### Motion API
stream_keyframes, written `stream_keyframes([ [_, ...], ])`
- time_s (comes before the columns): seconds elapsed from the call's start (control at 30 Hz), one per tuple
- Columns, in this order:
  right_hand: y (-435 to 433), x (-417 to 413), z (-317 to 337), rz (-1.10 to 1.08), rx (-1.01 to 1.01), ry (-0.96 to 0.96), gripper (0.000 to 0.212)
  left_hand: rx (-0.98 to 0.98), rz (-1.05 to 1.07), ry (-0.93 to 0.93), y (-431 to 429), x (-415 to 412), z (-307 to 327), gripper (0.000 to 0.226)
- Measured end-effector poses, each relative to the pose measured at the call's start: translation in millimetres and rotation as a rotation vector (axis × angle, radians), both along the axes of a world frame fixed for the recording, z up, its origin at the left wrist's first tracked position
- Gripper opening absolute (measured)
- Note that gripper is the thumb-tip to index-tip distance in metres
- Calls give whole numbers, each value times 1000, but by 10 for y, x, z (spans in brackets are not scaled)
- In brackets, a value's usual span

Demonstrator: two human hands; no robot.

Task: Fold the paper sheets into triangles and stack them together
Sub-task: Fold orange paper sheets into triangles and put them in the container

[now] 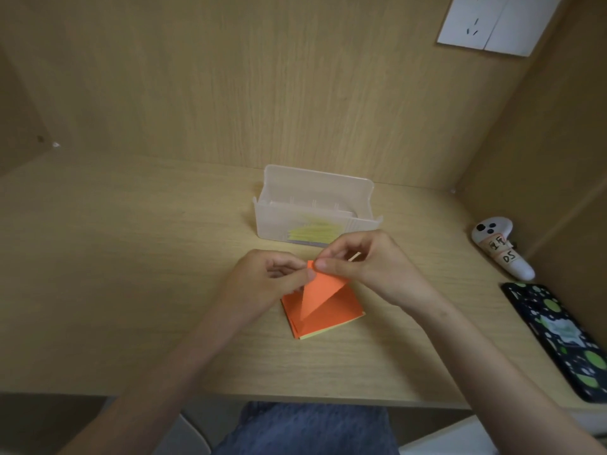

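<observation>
Orange sheet [313, 292] is half-folded and lifted just over the paper stack [331, 318], mid-bench [164, 290], in front of me. Left hand [272, 280] and right hand [371, 267] both pinch its far corner, thumbs nearly meeting.

Risk one: the corners are not matched when I press down, so the crease runs skewed; thin paper slips easily between thumbs.
Risk two: the sheet's near tip seems to rest on the stack, so a tug could drag the top leaf askew.

The flap narrows to a tip pointing toward me, slightly left. Its long axis runs from the pinched corner to that tip.

Clear box [312, 221] holding yellow papers [312, 233] stands just beyond.
</observation>
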State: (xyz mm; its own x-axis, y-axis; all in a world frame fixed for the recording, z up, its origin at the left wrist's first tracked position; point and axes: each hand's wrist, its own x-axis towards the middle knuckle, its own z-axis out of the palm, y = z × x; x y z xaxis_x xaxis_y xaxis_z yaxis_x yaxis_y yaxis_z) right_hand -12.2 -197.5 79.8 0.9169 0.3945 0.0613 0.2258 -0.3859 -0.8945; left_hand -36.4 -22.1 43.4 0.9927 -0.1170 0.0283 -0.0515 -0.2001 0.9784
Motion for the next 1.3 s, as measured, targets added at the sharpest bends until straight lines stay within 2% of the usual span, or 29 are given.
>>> stream_keyframes([
  [0.2, 53, -14, -60, 15, 44, 5, 7, 70, 24, -94, 26, -15, -20, 9],
  [0.33, 77, -31, -92, 0, 48, 4, 9, 101, -8, -94, 8, -28, -50, 6],
  [0.57, 70, -13, -188, -232, 159, 20, 14, 91, 58, -82, 8, -33, -85, 11],
  [0.73, 62, 5, -184, -315, 222, 20, 12, 108, 98, -90, 37, -12, -70, 16],
  [0.83, -22, 39, -103, -233, 198, 86, 4, 108, 102, -88, 90, 37, 11, 16],
  [1.13, -172, 456, 405, -86, 116, 49, 14, 188, 86, -212, 136, 440, 490, 10],
  [1.3, -106, 978, 491, -142, -9, 44, 11, 390, 49, -214, 140, 1014, 651, 7],
])
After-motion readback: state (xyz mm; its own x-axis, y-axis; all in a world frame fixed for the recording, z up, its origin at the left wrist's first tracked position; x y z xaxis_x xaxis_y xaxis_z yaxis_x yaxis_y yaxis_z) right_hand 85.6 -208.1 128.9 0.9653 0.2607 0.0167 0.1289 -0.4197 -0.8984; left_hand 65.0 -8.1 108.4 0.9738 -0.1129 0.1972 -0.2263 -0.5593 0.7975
